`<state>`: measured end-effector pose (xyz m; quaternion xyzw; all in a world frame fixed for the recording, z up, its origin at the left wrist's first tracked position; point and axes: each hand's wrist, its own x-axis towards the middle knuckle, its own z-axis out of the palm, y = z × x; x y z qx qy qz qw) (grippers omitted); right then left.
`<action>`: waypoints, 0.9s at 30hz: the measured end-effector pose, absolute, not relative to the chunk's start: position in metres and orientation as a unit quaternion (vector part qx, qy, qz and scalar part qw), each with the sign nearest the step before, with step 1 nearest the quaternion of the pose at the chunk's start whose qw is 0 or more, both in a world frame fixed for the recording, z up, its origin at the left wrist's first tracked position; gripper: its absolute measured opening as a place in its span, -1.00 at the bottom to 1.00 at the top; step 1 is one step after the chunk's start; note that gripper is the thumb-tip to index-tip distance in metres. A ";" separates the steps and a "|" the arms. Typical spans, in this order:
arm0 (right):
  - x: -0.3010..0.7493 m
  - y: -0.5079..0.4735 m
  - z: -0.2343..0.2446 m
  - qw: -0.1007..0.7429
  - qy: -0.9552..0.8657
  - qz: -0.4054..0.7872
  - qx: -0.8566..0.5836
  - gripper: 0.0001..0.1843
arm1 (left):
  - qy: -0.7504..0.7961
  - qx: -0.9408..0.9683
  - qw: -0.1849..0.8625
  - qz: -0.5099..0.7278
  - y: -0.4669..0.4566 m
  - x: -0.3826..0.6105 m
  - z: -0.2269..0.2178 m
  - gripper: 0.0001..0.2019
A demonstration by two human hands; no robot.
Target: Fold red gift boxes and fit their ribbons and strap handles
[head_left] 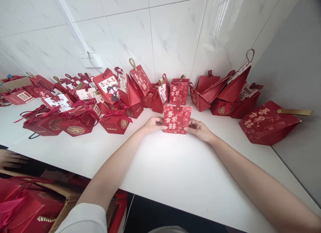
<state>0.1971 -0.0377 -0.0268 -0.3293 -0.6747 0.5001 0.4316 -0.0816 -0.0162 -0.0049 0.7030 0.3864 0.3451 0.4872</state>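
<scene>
A small red gift box (177,119) with gold characters and a tab on top stands upright on the white table (175,172), in the middle. My left hand (153,124) grips its left side with curled fingers. My right hand (198,128) grips its right side the same way. Both forearms reach in from the near edge.
Several red gift boxes and bags (82,102) crowd the back along the tiled wall, more at the right (227,92), and a large one (268,123) lies at far right. A cardboard carton of red items (30,203) sits below left. Another person's hand (11,158) shows at the left edge.
</scene>
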 end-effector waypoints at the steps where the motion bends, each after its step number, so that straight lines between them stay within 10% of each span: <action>1: 0.197 -0.037 -0.027 0.432 -0.674 0.502 -0.328 -0.61 | 0.385 0.705 0.484 0.348 -0.015 -0.082 -0.006 -0.61; 27: 0.196 -0.036 -0.029 0.498 -0.592 0.540 -0.332 -0.69 | 0.381 0.676 0.448 0.444 -0.024 -0.063 -0.001 -0.67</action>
